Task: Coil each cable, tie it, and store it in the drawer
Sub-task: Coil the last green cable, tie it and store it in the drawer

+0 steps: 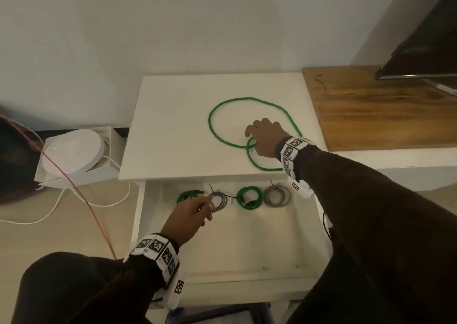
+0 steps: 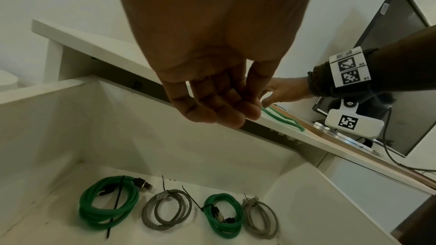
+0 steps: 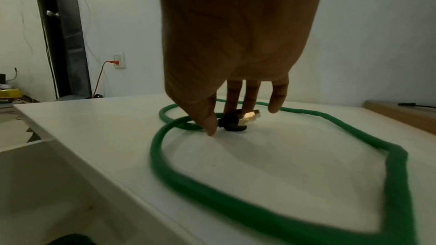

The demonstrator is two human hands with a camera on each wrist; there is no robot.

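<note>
A loose green cable (image 1: 249, 99) lies in two wide loops on the white table top (image 1: 173, 125). My right hand (image 1: 262, 135) reaches down where the loops cross; in the right wrist view its thumb (image 3: 210, 128) and forefinger pinch the cable's black-booted plug (image 3: 235, 121). Below, the open drawer (image 1: 247, 249) holds several tied coils in a row: green (image 2: 108, 206), grey (image 2: 167, 210), green (image 2: 223, 215), grey (image 2: 260, 217). My left hand (image 1: 195, 212) hovers over the left coils, fingers (image 2: 219, 113) loosely curled and holding nothing.
A wooden board (image 1: 380, 105) with a black tie (image 1: 321, 82) adjoins the table on the right, under a dark monitor (image 1: 420, 39). At the left a round white device (image 1: 71, 150) sits in a box, with white cords and a red cord (image 1: 74, 187) across the floor.
</note>
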